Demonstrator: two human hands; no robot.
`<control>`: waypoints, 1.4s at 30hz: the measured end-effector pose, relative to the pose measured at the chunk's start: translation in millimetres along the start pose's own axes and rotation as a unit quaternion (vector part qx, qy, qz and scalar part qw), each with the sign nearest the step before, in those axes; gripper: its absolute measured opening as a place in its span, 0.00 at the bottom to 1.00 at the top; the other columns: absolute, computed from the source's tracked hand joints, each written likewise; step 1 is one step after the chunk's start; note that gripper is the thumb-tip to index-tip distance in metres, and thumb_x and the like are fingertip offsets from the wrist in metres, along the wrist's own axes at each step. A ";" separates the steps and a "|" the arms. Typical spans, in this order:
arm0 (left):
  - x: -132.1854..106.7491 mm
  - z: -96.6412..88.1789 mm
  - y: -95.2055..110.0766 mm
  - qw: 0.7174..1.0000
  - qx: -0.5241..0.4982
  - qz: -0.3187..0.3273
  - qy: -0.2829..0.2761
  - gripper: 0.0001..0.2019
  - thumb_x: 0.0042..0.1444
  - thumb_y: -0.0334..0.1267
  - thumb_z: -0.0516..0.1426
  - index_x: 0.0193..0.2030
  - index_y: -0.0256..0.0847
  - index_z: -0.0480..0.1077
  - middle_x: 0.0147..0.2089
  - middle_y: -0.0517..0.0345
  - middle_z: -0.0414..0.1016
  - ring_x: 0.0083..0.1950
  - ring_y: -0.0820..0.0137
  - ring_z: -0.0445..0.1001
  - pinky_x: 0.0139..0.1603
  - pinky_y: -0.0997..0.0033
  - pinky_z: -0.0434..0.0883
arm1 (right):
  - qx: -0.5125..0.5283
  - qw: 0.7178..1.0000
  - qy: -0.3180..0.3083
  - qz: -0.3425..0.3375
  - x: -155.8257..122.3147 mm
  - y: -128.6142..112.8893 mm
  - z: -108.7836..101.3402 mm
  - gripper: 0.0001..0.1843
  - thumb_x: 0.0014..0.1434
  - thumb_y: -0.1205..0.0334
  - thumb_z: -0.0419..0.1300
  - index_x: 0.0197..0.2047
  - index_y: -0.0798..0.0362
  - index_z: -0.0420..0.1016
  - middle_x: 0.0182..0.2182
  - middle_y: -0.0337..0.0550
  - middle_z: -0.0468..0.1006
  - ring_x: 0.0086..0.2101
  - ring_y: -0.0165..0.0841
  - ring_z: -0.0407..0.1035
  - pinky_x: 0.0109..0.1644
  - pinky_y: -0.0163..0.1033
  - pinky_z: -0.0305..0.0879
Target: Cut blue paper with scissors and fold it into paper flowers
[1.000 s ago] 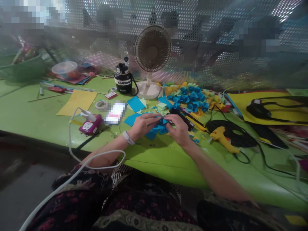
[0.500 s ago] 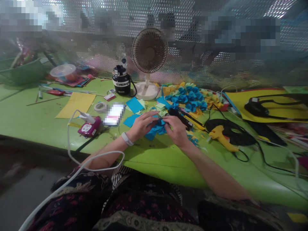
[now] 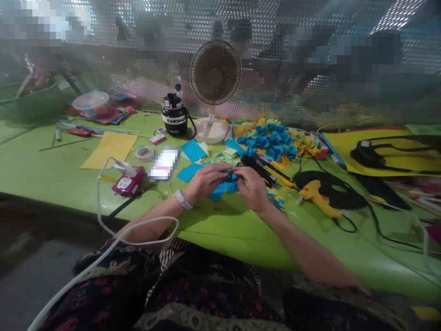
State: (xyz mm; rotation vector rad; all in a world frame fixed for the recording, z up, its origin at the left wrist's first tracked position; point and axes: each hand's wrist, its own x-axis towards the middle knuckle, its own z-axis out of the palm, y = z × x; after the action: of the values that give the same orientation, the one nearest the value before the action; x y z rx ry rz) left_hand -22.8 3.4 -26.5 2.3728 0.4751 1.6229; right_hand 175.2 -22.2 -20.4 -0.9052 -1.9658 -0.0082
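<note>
Both hands meet over the green table (image 3: 206, 230), fingertips almost touching. My left hand (image 3: 207, 180), with a pale band on its wrist, and my right hand (image 3: 254, 189) are closed on a small piece of blue paper (image 3: 233, 176) between them. Its shape is mostly hidden by the fingers. Under and in front of the fingers lie more blue paper pieces (image 3: 217, 194). Flat blue squares (image 3: 193, 151) rest beyond my left hand. A black tool (image 3: 258, 169), perhaps a stapler, and a yellow cutter (image 3: 283, 174) lie just past my right hand.
Behind is a heap of crumpled paper flowers (image 3: 275, 140), near a fan (image 3: 215, 73) and a black bottle (image 3: 174, 117). A yellow glue gun (image 3: 319, 197) lies right. Left are a phone (image 3: 164, 164), tape roll (image 3: 144, 153) and purple power socket (image 3: 129, 183) with a looping white cable (image 3: 138, 224).
My left hand has shifted slightly right, and its fingers are now closer together and nearer the right hand's fingertips. The right hand stays almost where it was.
</note>
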 end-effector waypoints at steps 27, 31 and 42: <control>-2.5 2.2 -1.0 1.000 0.016 0.001 -0.008 0.07 0.61 0.32 0.60 0.45 0.42 0.76 0.53 0.46 0.80 0.58 0.63 0.77 0.59 0.54 0.75 | -0.014 1.000 0.021 0.018 1.9 -3.8 -0.2 0.11 0.67 0.63 0.51 0.43 0.47 0.76 0.40 0.47 0.79 0.43 0.42 0.73 0.51 0.51 0.71; 2.7 -0.8 7.8 0.997 -0.041 -0.062 0.007 0.09 0.59 0.38 0.62 0.46 0.42 0.78 0.54 0.46 0.79 0.57 0.62 0.77 0.59 0.55 0.74 | -0.006 0.999 0.017 0.027 3.0 -1.8 -2.0 0.12 0.68 0.60 0.52 0.44 0.47 0.77 0.40 0.48 0.79 0.43 0.42 0.73 0.50 0.51 0.71; 12.3 -1.8 10.2 0.772 -0.352 -0.526 -0.057 0.25 0.52 0.60 0.63 0.34 0.34 0.74 0.31 0.50 0.80 0.33 0.65 0.81 0.37 0.65 0.79 | -0.040 0.999 -0.009 -0.033 1.9 0.6 -3.6 0.11 0.66 0.65 0.55 0.45 0.45 0.79 0.43 0.46 0.80 0.44 0.41 0.73 0.49 0.51 0.70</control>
State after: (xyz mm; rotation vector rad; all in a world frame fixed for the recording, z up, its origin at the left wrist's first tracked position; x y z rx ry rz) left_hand -19.0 -1.2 -11.6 1.1946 0.7860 0.8521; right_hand 177.7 -22.0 -17.1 -0.8940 -2.0241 -0.1185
